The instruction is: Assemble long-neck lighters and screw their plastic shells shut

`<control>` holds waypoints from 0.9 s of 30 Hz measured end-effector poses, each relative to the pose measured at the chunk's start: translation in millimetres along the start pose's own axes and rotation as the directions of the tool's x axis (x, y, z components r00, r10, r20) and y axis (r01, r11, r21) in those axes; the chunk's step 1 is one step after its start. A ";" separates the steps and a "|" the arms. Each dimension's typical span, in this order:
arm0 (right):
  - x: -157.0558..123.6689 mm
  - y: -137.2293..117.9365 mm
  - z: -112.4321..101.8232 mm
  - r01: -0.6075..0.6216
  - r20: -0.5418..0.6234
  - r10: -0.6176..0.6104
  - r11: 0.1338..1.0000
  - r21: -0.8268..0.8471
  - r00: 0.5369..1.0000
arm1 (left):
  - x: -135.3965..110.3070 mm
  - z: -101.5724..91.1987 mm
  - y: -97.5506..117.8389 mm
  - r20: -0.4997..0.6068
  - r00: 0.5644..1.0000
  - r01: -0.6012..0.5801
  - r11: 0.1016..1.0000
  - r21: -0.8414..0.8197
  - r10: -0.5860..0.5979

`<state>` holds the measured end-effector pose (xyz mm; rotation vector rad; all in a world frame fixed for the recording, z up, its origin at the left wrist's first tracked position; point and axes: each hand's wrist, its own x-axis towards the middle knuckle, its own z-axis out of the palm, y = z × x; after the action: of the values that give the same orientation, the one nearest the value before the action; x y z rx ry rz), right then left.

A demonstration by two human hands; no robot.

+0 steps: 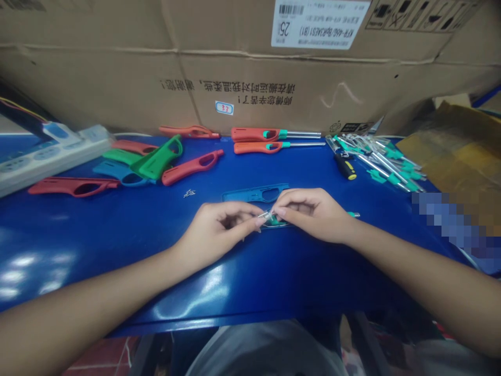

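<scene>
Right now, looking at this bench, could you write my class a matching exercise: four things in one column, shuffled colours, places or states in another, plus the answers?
1. Screwdriver
2. Power strip
3. Small shiny part
4. Cardboard

A. White, at the left edge
B. Brown, behind everything else
C. Black and yellow
D. At the fingertips of the left hand and right hand

Pairs: 1-C, 2-A, 3-D, 4-B

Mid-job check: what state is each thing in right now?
Left hand: thumb and fingers closed on small clear part
Right hand: fingertips at that part; exact grip unclear
Blue casing: lying behind the hands
Other casings: loose, some overlapping
Two lighters: metal tubes fitted, lying down
Screws: loose, bunched
Screwdriver: lying down, not in hand
Power strip: plug inserted; power unclear
</scene>
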<state>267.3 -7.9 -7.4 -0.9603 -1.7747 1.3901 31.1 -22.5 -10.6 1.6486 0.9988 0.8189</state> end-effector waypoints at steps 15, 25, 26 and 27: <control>-1.9 0.3 2.8 -0.008 -0.017 0.006 0.997 -0.075 1.000 | 0.3 0.9 -1.0 -0.010 1.000 -0.008 0.998 0.055 0.008; -0.8 -1.2 2.0 -0.078 -0.014 0.077 0.995 -0.064 0.997 | -1.1 -9.3 2.6 -0.022 0.988 -0.146 0.966 0.211 0.154; -0.6 -1.7 1.8 -0.085 -0.018 0.084 0.994 -0.066 0.996 | -1.1 -12.0 4.6 -0.009 0.984 -0.171 0.954 0.246 0.179; -0.3 -2.1 1.5 -0.091 -0.023 0.090 0.994 -0.064 0.996 | -0.9 -14.7 6.5 0.008 0.979 -0.197 0.938 0.285 0.203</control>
<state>265.9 -9.3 -5.7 -1.0981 -1.7910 1.3803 19.4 -18.4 -0.4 2.0183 1.0109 0.8573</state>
